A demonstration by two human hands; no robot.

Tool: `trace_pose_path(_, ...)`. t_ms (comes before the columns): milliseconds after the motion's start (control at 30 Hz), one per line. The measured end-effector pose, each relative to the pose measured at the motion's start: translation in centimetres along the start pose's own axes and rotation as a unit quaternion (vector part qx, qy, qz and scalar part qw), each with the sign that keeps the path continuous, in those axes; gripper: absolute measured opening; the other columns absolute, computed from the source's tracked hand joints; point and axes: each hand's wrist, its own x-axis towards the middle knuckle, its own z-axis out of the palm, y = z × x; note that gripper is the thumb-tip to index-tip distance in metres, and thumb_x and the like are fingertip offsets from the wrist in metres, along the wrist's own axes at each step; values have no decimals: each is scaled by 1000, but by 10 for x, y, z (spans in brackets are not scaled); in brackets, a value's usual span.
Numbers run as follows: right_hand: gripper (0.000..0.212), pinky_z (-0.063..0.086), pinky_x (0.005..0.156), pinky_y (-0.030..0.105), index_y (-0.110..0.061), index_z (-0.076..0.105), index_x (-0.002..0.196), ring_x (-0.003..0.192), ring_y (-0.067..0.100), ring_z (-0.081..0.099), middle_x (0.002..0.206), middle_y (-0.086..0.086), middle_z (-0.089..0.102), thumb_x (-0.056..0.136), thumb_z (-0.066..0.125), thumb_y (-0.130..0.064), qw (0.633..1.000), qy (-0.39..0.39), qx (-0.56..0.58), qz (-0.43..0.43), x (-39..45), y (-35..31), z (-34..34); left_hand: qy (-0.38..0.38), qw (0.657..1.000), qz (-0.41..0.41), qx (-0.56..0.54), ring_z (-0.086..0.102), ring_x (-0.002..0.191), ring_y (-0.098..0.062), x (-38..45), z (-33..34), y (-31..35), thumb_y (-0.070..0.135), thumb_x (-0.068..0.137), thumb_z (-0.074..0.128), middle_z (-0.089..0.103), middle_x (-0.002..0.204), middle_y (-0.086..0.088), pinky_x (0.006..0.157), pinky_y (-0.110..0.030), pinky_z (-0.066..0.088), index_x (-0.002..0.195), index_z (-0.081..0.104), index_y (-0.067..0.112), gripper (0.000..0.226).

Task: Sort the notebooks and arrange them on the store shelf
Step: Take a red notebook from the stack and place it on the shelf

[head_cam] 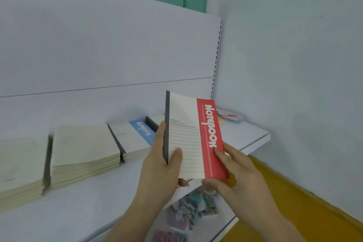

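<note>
A white notebook (188, 139) with a red "Notebook" band and a grey spine is held upright above the white shelf (94, 200). My left hand (163, 165) grips its spine edge, thumb across the lined cover. My right hand (233, 171) pinches the lower red corner. On the shelf to the left lie stacks of notebooks: a blue-banded stack (135, 137), a cream stack (82, 151) and another cream stack (19, 167) at the far left. A further stack behind the held notebook is mostly hidden.
Small pastel items (229, 116) sit at the shelf's far right end by the wall. A lower shelf holds packets of colourful small goods (194, 206). The white back panel rises behind, the wall is on the right, and a yellow floor (290, 200) lies below.
</note>
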Motion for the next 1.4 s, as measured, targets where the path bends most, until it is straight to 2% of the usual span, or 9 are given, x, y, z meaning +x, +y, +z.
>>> trace_pose_path(133,87,34,113,32,-43,13,149,139,-1,13,153,-24,14,73,48,-69,999,-20,-24,4,48,23,4,13,966,66,251,55,98,-1,58,8,-27,28,99,53,48,116,17,71,-7,46,149,24,45,60)
trace_pose_path(267,86,24,117,32,-43,10,149,140,2,14,153,-24,14,79,52,-68,998,-46,-47,-14,106,45,18,-14,926,67,372,49,115,-7,105,8,-43,43,99,51,51,126,13,93,-23,48,147,27,36,54)
trace_pose_path(400,86,8,113,19,-38,20,149,141,-1,9,155,-22,16,77,51,-73,993,-66,-65,-72,159,73,35,-83,864,26,496,36,133,-11,130,11,-56,74,87,48,40,147,12,111,-31,37,153,20,29,85)
trace_pose_path(500,85,-4,108,10,-34,32,147,140,-6,5,153,-22,21,74,56,-72,987,-97,-46,-122,194,89,51,-103,818,2,566,36,131,-12,144,13,-65,79,83,46,41,144,9,112,-33,34,151,23,25,89)
trace_pose_path(633,83,-10,100,2,-32,32,147,130,-14,1,147,-27,23,77,59,-68,972,-141,-25,-189,239,106,73,-98,781,-27,616,39,128,-14,162,13,-83,82,82,43,45,138,8,110,-32,33,149,30,24,89)
trace_pose_path(767,89,-8,103,4,-30,32,147,135,-8,5,149,-22,29,75,35,-81,946,-172,-48,-272,271,119,92,-114,747,-80,651,39,128,-16,172,16,-95,84,83,34,49,135,6,110,-34,32,142,37,24,85)
trace_pose_path(1067,85,7,117,24,-27,36,146,144,11,14,150,-15,34,82,25,-81,917,-177,-64,-352,308,140,108,-85,746,-152,643,45,124,-15,185,34,-101,85,81,39,53,131,5,108,-33,36,147,36,23,91)
trace_pose_path(1167,87,22,117,32,-27,44,141,138,11,26,141,-15,46,81,21,-85,912,-166,-75,-367,313,145,116,-94,749,-166,635,47,120,-14,187,34,-100,83,82,42,54,129,5,106,-32,38,145,39,22,88)
trace_pose_path(1400,84,22,116,29,-27,41,143,139,10,24,141,-14,43,81,22,-80,915,-175,-55,-360,310,149,121,-123,758,-180,615,41,126,-14,191,32,-96,73,88,46,48,136,6,110,-32,35,150,32,20,82)
